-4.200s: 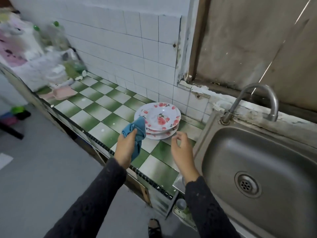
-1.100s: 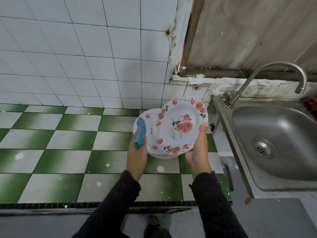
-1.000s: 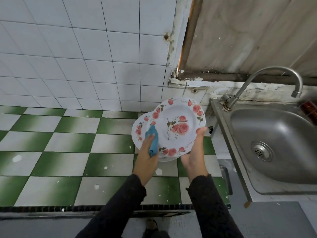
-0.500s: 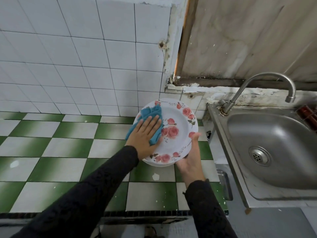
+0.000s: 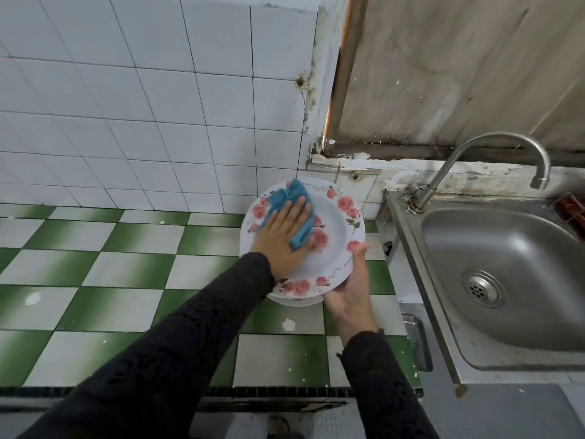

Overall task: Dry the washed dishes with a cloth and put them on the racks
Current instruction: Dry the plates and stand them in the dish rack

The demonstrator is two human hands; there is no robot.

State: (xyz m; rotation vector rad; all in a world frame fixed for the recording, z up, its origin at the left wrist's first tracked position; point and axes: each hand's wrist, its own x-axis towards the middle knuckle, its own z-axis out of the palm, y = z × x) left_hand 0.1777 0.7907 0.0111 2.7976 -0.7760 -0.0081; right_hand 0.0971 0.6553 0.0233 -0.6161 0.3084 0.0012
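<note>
Green-and-white checkered tile counter (image 5: 133,274) runs below a white tiled wall (image 5: 158,106), with a stainless steel sink (image 5: 522,280) and curved metal tap (image 5: 493,144) on the right. Near the counter's far right corner, the left hand (image 5: 281,239) lies flat with straight fingers, pressing a blue cloth (image 5: 289,198) onto a white round plate with pink roses (image 5: 332,223). The right hand (image 5: 348,289) grips the near right rim of this plate, thumb over the edge. A second white plate (image 5: 297,301) shows just beneath.

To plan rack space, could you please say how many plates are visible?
2: a floral plate held in the right hand; a second plate, rim only, beneath it. More may be hidden.
</note>
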